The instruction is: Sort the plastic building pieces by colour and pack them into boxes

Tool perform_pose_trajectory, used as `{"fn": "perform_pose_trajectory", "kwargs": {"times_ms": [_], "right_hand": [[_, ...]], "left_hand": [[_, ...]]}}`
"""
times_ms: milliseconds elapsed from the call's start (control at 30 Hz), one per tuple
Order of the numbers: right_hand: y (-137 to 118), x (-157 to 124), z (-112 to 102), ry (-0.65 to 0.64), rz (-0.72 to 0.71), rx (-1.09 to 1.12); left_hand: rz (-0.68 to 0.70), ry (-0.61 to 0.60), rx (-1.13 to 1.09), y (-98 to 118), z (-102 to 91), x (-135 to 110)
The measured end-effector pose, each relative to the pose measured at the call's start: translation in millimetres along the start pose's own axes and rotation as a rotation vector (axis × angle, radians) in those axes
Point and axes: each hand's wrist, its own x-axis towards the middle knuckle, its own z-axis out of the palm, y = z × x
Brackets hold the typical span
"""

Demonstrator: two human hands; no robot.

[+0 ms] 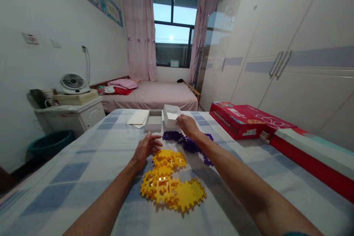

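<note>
On the checked tablecloth (83, 162) lies a heap of yellow interlocking plastic pieces (168, 184), and behind it a heap of purple ones (188, 143). My left hand (145, 149) rests open on the cloth, its fingertips at the far edge of the yellow heap. My right hand (188, 124) reaches over the purple pieces and grips the rim of a small white box (170, 115), which stands tilted. Beside it sits a second shallow white box tray (154, 120), and a white sheet (137, 118) lies to its left.
A flat red carton (243, 120) and a long red-and-white box (312, 158) lie along the table's right side. Beyond the table stand a bed (155, 96), a white cabinet with a fan (73, 83), a teal bin (48, 143) and a wardrobe (276, 44).
</note>
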Motion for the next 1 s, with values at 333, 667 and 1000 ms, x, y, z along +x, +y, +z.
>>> {"fn": "perform_pose_trajectory", "kwargs": {"times_ms": [333,667,1000], "right_hand": [[109.5,-234.8,-68.8,0.324,0.068,0.145],[190.7,-366.7,-72.4,0.327,0.352,0.03],[226.4,-366.9,-58.1,0.301,0.509,-0.024]], "left_hand": [[-0.017,-0.009,0.017,-0.3,-3.8,0.5],[-0.079,0.041,0.055,5.7,-2.5,-1.0],[-0.086,0.03,0.064,3.1,-6.1,0.4]]}}
